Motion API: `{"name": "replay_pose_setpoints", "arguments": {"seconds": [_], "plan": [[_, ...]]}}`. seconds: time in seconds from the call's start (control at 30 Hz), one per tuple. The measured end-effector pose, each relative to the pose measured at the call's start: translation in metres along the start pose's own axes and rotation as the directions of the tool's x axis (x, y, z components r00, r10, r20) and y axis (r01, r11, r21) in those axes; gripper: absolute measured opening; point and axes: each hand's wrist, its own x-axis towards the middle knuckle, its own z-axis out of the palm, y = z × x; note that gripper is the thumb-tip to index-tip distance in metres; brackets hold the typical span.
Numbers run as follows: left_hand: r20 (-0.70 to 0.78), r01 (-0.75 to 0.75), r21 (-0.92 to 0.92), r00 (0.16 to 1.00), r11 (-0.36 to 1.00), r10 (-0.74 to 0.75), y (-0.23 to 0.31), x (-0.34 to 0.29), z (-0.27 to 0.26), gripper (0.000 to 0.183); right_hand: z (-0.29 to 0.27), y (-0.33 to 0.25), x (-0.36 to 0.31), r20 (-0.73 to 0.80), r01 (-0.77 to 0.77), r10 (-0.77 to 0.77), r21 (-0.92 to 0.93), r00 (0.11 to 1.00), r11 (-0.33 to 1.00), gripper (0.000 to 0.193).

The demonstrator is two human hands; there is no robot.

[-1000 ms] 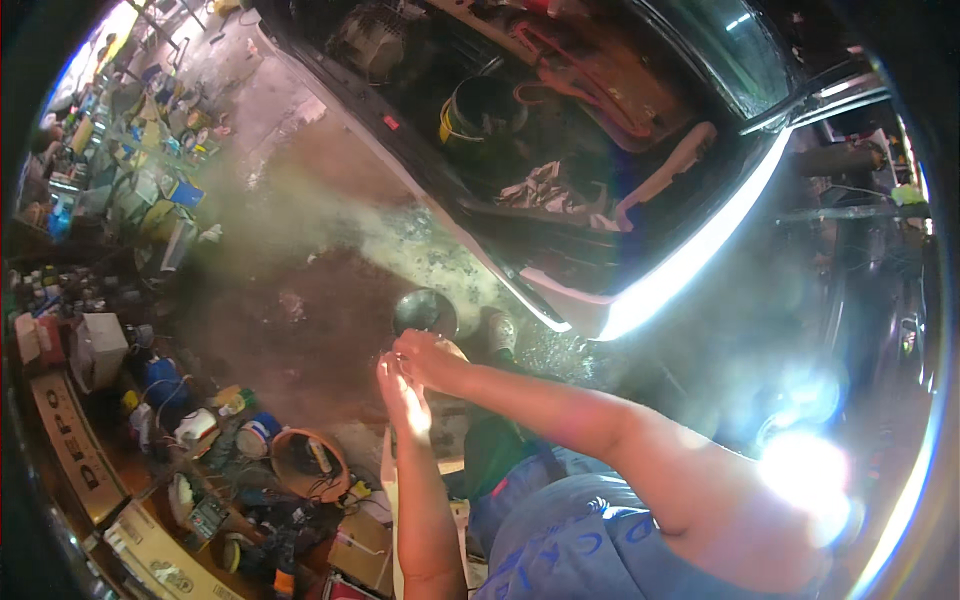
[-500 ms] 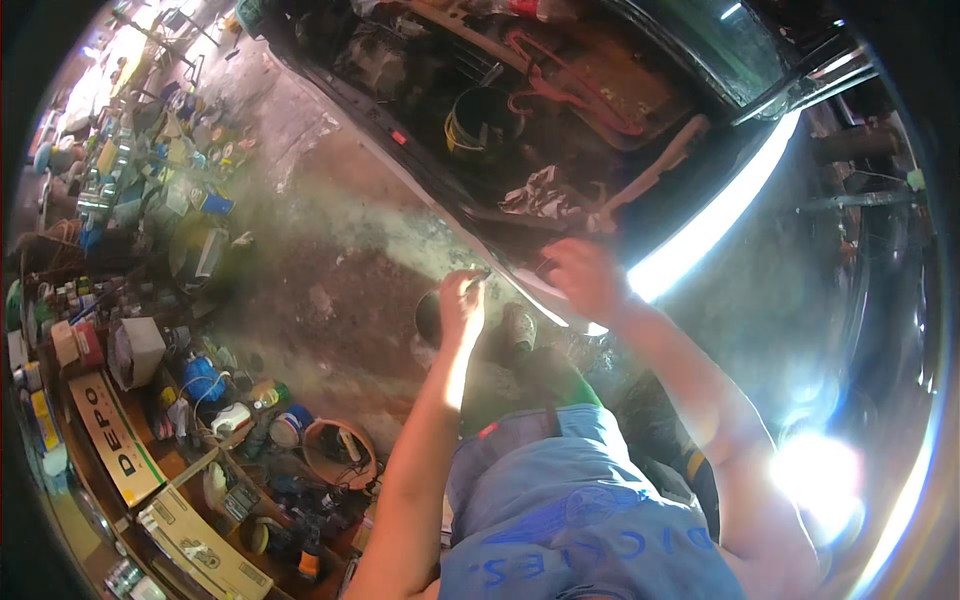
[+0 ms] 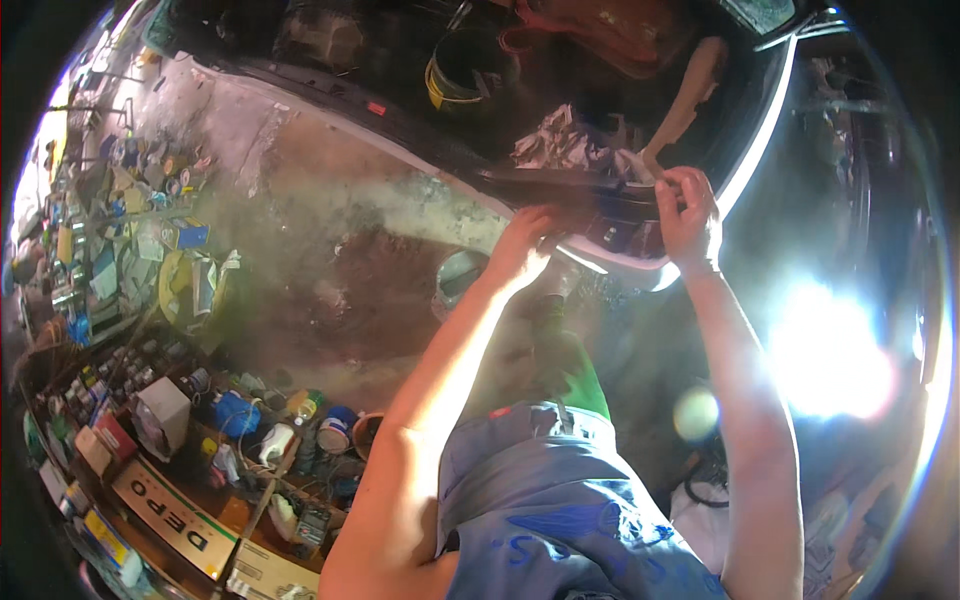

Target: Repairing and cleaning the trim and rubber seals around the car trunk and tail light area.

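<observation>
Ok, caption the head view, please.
Left hand and right hand at the near corner of a dark, pale-edged shell, crumpled material and a bucket beyond.

A gap lies between the left hand and the right hand, over the sill. Beyond it, crumpled paper and a pail obstruct a low reach. Leftward, the floor offers a wide lane between sill and clutter, with 1 round container showing just beside the left wrist.

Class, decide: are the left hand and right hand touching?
Apart. The head view shows a wide gap between left hand and right hand.
</observation>
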Motion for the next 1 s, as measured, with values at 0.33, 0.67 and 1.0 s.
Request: {"name": "replay_pose_setpoints", "arguments": {"seconds": [0.33,0.67,1.0], "plan": [[0.147,0.212,-0.090,0.969,0.973,-0.198,-0.015,0.015,0.001,0.024,-0.002,-0.004,0.003,0.017,-0.087,0.088,-0.024,0.996,0.996,0.008],[0.183,0.064,0.241,0.977,0.968,-0.110,-0.031,0.021,0.003,0.024,0.001,0.003,0.001,-0.004,-0.090,0.090,-0.117,0.996,0.989,0.010],[0.026,-0.068,0.180,0.998,0.981,0.064,-0.026,0.031,0.022,0.016,-0.001,0.001,0.000,0.064,-0.204,0.207,-0.055,0.976,0.977,0.013]]}}
